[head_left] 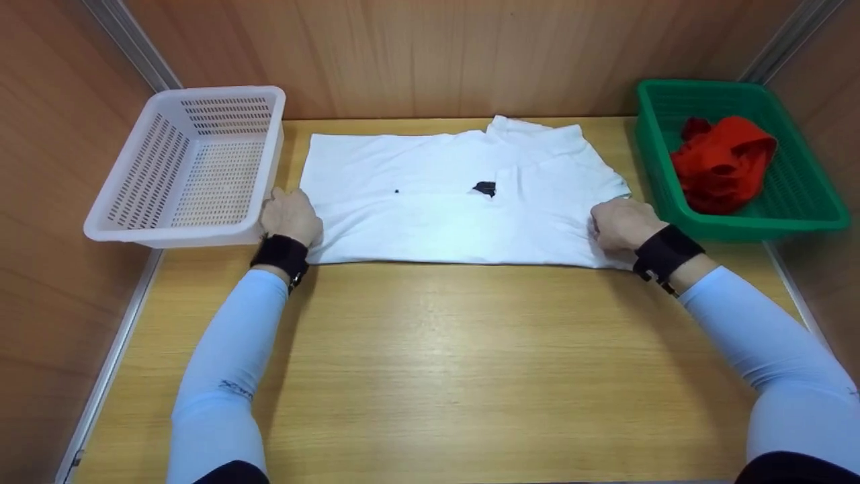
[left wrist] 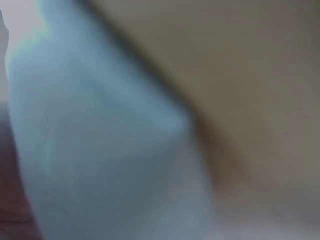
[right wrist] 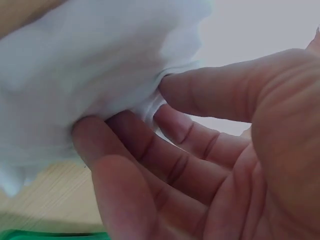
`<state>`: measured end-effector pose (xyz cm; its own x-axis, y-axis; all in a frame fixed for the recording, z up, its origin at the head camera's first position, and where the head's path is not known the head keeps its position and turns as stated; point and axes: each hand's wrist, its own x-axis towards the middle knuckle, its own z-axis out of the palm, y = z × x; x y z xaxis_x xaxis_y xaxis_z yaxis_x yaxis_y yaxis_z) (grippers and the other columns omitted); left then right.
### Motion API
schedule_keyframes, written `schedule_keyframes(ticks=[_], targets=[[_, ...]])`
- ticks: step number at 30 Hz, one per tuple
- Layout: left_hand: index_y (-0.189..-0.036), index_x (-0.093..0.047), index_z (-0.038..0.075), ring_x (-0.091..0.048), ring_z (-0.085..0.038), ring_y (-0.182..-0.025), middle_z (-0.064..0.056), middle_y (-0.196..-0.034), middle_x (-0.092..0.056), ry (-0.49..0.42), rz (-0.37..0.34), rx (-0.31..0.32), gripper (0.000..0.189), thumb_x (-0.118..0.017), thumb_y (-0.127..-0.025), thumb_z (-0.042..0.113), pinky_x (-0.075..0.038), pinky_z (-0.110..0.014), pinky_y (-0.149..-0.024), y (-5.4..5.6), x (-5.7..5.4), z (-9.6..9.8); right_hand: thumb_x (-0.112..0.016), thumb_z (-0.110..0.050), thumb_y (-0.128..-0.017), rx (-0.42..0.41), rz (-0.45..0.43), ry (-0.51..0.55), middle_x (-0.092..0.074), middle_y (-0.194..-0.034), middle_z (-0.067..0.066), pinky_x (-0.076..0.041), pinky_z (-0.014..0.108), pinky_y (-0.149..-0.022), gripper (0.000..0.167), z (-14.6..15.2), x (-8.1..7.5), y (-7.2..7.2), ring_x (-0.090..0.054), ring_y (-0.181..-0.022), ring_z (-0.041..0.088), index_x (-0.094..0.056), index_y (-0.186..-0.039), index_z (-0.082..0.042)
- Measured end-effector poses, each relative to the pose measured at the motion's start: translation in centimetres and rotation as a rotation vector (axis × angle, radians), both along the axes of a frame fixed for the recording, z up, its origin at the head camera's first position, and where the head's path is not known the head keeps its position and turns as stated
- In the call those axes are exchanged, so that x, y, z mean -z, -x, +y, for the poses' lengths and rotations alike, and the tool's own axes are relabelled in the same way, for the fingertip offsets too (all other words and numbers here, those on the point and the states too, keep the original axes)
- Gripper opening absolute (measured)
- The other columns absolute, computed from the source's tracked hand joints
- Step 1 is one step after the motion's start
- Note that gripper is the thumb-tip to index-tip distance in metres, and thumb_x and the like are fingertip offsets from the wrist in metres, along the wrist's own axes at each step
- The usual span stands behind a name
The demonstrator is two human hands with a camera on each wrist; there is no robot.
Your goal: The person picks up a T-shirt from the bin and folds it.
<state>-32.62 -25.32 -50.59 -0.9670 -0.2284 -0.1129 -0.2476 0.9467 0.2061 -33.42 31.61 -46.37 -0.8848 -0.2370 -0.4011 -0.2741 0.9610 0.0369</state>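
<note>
A white T-shirt (head_left: 416, 228) lies folded into a long strip across the table, with a dark patch and a small dark dot on it. At its left end, my left hand (head_left: 293, 216) grips the cloth beside the white basket; the left wrist view is blurred and mostly filled by pale fabric (left wrist: 100, 135). Over at the right end, the thumb and fingers of my right hand (head_left: 625, 223) pinch the shirt's edge. The right wrist view shows that cloth (right wrist: 100, 65) bunched between thumb and fingertips (right wrist: 182, 92).
A white slotted basket (head_left: 154, 234) stands at the left, nothing visible inside. At the right is a green basket (head_left: 766, 228) with crumpled red cloth (head_left: 725, 165) in it. Wooden panels (head_left: 403, 60) wall in the table (head_left: 457, 376) at the back and sides.
</note>
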Motion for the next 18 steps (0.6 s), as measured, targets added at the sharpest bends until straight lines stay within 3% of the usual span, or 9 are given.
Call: schedule_keyframes(ticks=[3,5,9,11,14,18], targets=[[-0.123,-0.073,-0.011,-0.065,-0.05,-0.121,-0.034,-0.133,-0.06,0.08,0.081,0.016,0.031,-0.056,-0.103,0.005,-0.062,-0.06,-0.095,0.7,-0.3,0.4,-0.069,-0.013,-0.094,-0.006,-0.007,0.004,-0.068,-0.097,0.016,-0.052,0.046,-0.07,0.01,-0.2,0.0,0.1,-0.063,-0.091,0.035,-0.066,-0.101,-0.006],[-0.128,-0.073,-0.011,-0.067,-0.05,-0.116,-0.035,-0.136,-0.059,0.09,0.189,0.013,0.032,-0.053,-0.108,0.005,-0.062,-0.061,-0.092,1.1,-0.5,0.8,-0.069,-0.011,-0.093,-0.009,-0.007,0.007,-0.069,-0.097,0.016,-0.052,0.046,-0.07,0.01,-0.3,0.1,0.2,-0.063,-0.091,0.035,-0.066,-0.101,-0.006],[-0.133,-0.065,-0.011,-0.071,-0.051,-0.099,-0.035,-0.143,-0.054,0.009,0.382,-0.03,0.03,-0.045,-0.116,0.003,-0.061,-0.061,-0.083,2.8,-1.2,1.5,-0.069,-0.009,-0.092,-0.015,-0.008,0.004,-0.067,-0.096,0.016,-0.052,0.046,-0.07,0.009,-0.3,-0.1,0.3,-0.062,-0.091,0.035,-0.065,-0.1,-0.006],[-0.134,-0.061,-0.011,-0.072,-0.051,-0.095,-0.036,-0.145,-0.053,-0.027,0.419,-0.043,0.03,-0.04,-0.119,0.005,-0.062,-0.061,-0.08,3.7,-1.5,1.9,-0.068,-0.009,-0.092,-0.022,-0.001,0.005,-0.066,-0.094,0.015,-0.051,0.045,-0.069,0.008,-0.2,-0.1,0.2,-0.062,-0.09,0.034,-0.065,-0.098,-0.007],[-0.139,-0.058,-0.009,-0.072,-0.05,-0.099,-0.036,-0.144,-0.053,-0.029,0.355,-0.003,0.03,-0.043,-0.116,0.004,-0.063,-0.061,-0.082,3.6,-1.1,2.5,-0.067,-0.008,-0.091,-0.022,0.013,0.023,-0.065,-0.091,0.014,-0.05,0.043,-0.066,0.006,0.1,0.0,-0.1,-0.061,-0.087,0.032,-0.065,-0.096,-0.007],[-0.136,-0.061,-0.008,-0.071,-0.05,-0.104,-0.036,-0.13,-0.063,-0.028,0.154,0.143,0.034,-0.05,-0.11,0.011,-0.062,-0.063,-0.086,1.2,0.1,2.4,-0.065,-0.012,-0.092,0.039,0.048,0.022,-0.064,-0.087,0.014,-0.05,0.044,-0.064,0.008,0.4,0.1,-0.9,-0.062,-0.083,0.033,-0.066,-0.089,-0.005]])
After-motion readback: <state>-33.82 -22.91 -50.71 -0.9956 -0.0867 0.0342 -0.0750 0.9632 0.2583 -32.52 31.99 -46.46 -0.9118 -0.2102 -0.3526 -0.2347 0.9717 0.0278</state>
